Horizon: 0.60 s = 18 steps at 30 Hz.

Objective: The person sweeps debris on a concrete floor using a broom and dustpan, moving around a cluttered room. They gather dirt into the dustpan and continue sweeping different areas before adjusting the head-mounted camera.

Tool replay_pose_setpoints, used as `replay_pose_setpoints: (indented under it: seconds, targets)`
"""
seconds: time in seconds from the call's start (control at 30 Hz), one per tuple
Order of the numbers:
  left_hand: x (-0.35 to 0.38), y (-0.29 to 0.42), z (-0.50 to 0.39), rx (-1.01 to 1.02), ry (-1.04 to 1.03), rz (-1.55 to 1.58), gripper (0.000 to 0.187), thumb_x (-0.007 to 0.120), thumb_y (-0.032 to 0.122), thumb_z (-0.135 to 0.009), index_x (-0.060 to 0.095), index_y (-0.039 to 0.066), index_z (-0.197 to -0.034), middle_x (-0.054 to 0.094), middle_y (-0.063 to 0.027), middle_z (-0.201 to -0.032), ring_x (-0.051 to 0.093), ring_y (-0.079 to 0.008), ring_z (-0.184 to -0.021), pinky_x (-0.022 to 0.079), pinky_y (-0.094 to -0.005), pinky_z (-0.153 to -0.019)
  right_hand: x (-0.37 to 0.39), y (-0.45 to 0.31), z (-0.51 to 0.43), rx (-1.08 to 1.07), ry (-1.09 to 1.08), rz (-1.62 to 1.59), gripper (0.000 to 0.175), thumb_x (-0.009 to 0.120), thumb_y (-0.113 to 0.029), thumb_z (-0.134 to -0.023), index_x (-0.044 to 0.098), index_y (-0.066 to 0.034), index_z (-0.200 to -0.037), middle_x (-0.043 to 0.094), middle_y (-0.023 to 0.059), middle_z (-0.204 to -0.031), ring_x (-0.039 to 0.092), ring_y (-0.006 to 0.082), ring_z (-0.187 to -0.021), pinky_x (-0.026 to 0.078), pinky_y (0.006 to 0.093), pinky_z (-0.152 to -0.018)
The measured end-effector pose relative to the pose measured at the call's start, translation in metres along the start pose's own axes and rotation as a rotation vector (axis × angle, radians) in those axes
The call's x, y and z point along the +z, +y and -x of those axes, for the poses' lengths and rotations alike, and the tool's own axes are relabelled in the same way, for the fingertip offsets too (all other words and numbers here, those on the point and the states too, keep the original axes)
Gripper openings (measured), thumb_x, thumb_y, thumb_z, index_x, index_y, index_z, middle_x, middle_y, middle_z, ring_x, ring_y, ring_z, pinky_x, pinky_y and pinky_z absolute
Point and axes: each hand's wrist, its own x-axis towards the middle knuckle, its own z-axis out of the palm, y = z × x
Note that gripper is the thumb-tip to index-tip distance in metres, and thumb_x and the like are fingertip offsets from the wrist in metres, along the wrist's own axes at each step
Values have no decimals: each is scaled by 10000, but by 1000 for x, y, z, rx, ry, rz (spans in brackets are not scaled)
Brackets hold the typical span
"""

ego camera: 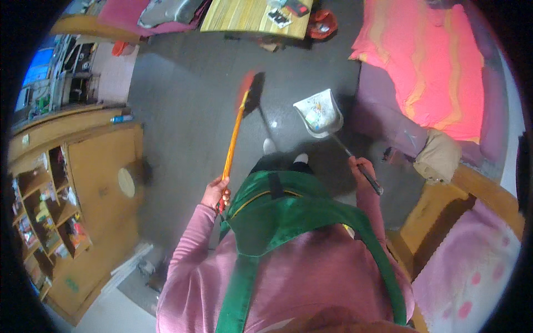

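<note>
My left hand (216, 192) grips the lower end of an orange broom handle (234, 141). At its far end the red broom head (246, 85) is blurred, over or on the grey floor (183, 104); whether it touches cannot be made out. In my right hand (363, 168) is the dark handle of a long-handled dustpan. The white dustpan (320, 114) holds small scraps of litter (317, 116). It lies to the right of the broom, its open edge facing away from me and to the left.
A sofa with a pink-orange cover (437, 70) stands right, a cap (438, 156) on its near end. Ahead is a wooden-topped table (237, 16) with a red basin (322, 25) beside it. A wooden cabinet (104, 166) with filled shelves lines the left.
</note>
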Motion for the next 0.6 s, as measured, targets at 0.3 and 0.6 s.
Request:
replay_pose_setpoints:
  seconds: [0.3,0.6]
  targets:
    - [-39,13,-21,-20,-83,178,185,600,43,-778,444,84,-869,401,11,-584,385,-86,-427,324,-242,-371,4,-101,-149,356,-222,-640,169,419,65,-720,454,60,-885,504,119,-796,516,192,-659,453,256,-501]
    - [29,-6,-12,192,56,125,98,568,51,-770,483,54,-820,461,1,-615,425,-83,-467,348,-222,-403,67,-123,-322,51,-2,-410,302,490,51,-750,413,-62,-1019,473,62,-765,514,167,-599,459,268,-462]
